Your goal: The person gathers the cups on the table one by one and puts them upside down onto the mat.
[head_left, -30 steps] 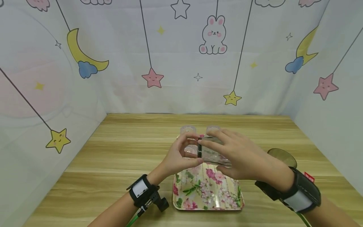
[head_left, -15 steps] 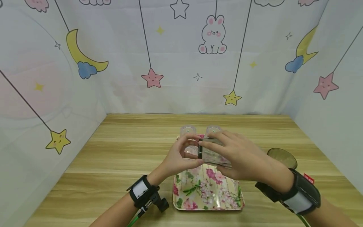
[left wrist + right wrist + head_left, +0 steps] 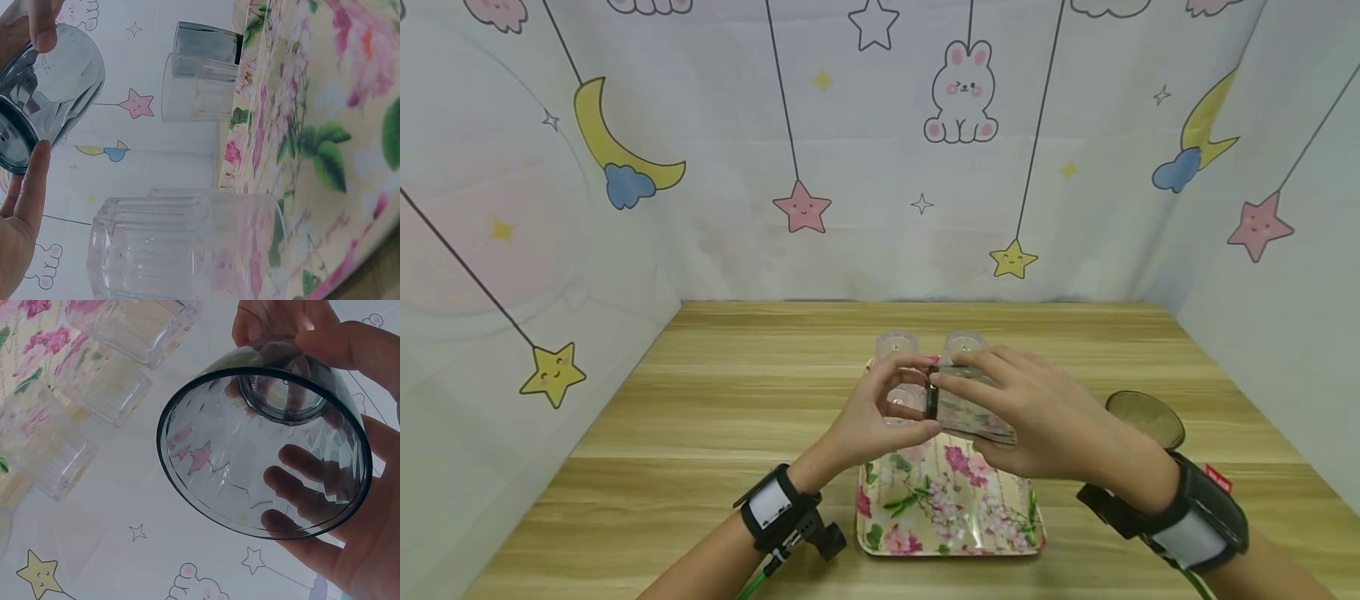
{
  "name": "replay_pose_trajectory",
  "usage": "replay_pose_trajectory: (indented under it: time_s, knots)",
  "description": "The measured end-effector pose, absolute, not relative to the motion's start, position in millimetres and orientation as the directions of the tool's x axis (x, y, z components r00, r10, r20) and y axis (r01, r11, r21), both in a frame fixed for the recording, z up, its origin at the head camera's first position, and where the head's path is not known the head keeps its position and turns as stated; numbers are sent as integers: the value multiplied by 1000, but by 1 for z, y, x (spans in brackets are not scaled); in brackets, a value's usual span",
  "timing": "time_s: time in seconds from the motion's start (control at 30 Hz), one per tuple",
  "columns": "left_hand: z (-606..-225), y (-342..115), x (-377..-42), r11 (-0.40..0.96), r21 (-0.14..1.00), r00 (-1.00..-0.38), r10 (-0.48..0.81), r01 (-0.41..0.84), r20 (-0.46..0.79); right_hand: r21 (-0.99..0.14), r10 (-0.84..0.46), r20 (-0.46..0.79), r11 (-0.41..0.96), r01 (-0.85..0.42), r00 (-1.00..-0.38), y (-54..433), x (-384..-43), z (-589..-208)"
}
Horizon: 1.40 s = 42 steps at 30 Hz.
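Observation:
A smoky grey drinking glass (image 3: 973, 408) lies on its side in the air above the tray, held between both hands. My left hand (image 3: 868, 425) pinches its thick dark base, thumb below and fingers above. My right hand (image 3: 1045, 417) grips the glass around its side near the rim, which faces right. In the right wrist view the open mouth of the glass (image 3: 219, 472) faces the camera, and nothing shows inside. Beneath the hands is a floral tray (image 3: 955, 508). Clear glasses, among them one at the back left (image 3: 897, 343), stand upside down at its far part.
Another tinted glass (image 3: 1146, 417) stands on the wooden table (image 3: 715, 400) to the right, partly behind my right wrist. A further clear glass (image 3: 965, 342) is at the tray's back right. A patterned cloth wall (image 3: 880, 250) closes off the table's back and sides.
Both hands hold nearly the same pose. The smoky glass has shifted very slightly to the right with them.

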<state>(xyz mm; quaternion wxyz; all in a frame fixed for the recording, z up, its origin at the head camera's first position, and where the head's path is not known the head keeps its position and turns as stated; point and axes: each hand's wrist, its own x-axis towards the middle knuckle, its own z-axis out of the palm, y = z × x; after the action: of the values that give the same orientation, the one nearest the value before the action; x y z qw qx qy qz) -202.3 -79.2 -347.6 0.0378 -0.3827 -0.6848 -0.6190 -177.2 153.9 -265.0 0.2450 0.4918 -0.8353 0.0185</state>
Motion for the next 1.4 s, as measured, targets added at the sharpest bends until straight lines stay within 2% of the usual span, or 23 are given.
replay_pose_trajectory:
  time_s: [0.37,0.77,0.97,1.13,1.27,1.4]
  knots:
    - [-345,-79,-199,-43,771,-674,456,635,581,202,-791,483,517,-832,-374,157,-177,-271]
    - [-343,-79,-193,-40,764,-692,393,644,605,183,-752,557,525,-831,-353,158,-175,-275]
    - [-343,-77,-191,-80,731,-667,352,678,657,113,-703,616,525,-844,-355,159,-174,-276]
    - [-343,-72,-191,-178,706,-637,324,685,700,41,-653,656,532,-846,-379,159,-174,-277]
    - [-343,-66,-188,-253,726,-660,305,639,687,-19,-608,695,519,-855,-385,156,-173,-279]
    - [-344,-60,-186,-320,749,-695,286,580,660,-51,-571,735,491,-870,-365,153,-173,-281]
